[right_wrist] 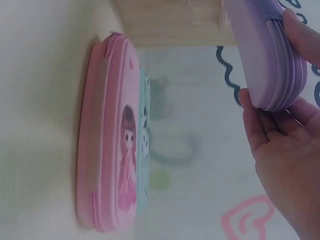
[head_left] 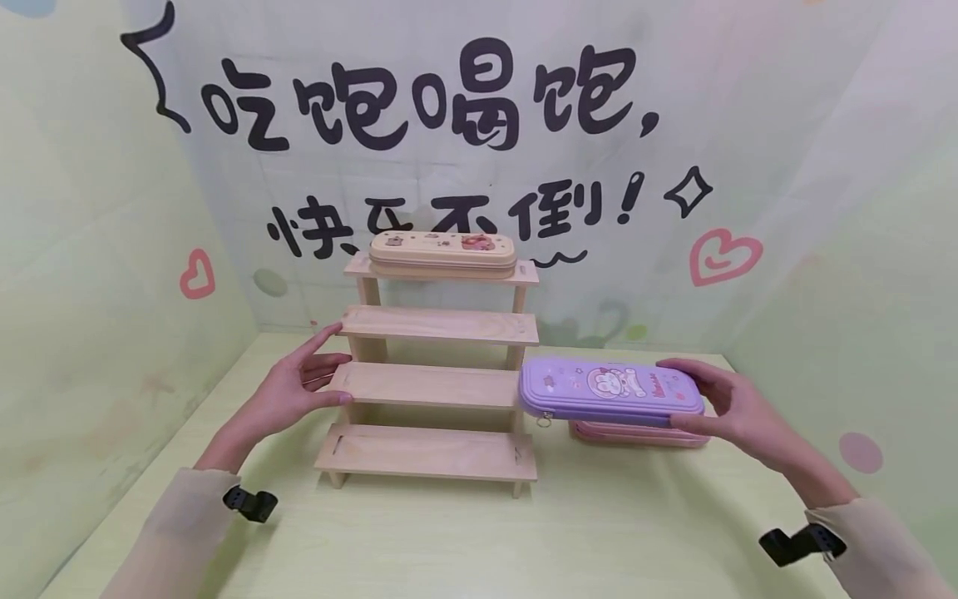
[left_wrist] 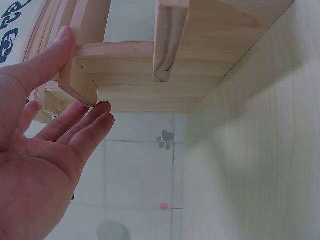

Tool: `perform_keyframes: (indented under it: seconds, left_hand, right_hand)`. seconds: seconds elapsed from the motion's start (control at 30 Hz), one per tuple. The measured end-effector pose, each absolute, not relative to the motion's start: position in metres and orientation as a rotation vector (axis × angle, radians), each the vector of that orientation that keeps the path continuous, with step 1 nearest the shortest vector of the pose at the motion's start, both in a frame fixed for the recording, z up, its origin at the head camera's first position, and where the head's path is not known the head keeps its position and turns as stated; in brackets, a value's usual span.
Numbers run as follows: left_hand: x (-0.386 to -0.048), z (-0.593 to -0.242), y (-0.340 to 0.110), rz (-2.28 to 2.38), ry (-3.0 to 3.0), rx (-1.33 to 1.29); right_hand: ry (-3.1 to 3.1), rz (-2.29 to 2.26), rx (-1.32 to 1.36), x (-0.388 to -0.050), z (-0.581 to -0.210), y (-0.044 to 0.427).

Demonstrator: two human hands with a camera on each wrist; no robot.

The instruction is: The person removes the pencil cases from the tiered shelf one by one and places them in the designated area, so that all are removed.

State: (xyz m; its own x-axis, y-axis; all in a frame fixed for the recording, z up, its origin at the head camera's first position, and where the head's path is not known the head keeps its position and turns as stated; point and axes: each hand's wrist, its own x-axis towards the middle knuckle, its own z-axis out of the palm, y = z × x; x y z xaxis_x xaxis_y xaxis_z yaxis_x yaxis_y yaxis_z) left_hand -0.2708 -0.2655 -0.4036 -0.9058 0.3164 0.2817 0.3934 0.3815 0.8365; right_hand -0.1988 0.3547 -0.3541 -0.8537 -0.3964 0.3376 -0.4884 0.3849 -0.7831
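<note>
My right hand (head_left: 737,408) (right_wrist: 295,160) grips the right end of a purple pencil case (head_left: 614,391) (right_wrist: 255,55), thumb on its near side and fingers on its far side. The case is held level and raised, its left end by the right side of a four-tier wooden stand (head_left: 434,453) (left_wrist: 135,100). With thumb and fingers on either side of a board's left end, my left hand (head_left: 288,395) (left_wrist: 50,150) holds the stand. A cream pencil case (head_left: 443,254) lies on the top tier. The three lower tiers hold nothing.
Under and behind the purple case, a pink pencil case (head_left: 636,436) (right_wrist: 107,135) lies on the table (head_left: 449,549). A mint-green case (right_wrist: 144,170) shows beyond it in the right wrist view. Printed cloth walls (head_left: 838,249) stand at the back and both sides.
</note>
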Motion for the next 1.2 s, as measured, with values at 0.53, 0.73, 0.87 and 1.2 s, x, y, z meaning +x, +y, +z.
perform_keyframes:
  seconds: [0.53, 0.73, 0.87, 1.2]
  left_hand:
    - [-0.272, -0.402, -0.264, -1.559, -2.556, -0.658]
    - [-0.272, -0.402, -0.264, -1.568, -2.557, -0.651]
    - [-0.273, -0.4, -0.265, -1.566, -2.551, -0.657]
    - [-0.272, -0.403, -0.265, -1.588, -2.536, -0.663]
  right_hand:
    - [-2.637, 1.4, 0.721, -0.165, -0.377, 0.423]
    - [-2.7, 1.332, 0.67, -0.157, -0.391, 0.436]
    - [-2.738, 1.325, 0.661, -0.155, -0.399, 0.44]
    - [-2.775, 1.305, 0.655, -0.159, -0.42, 0.443]
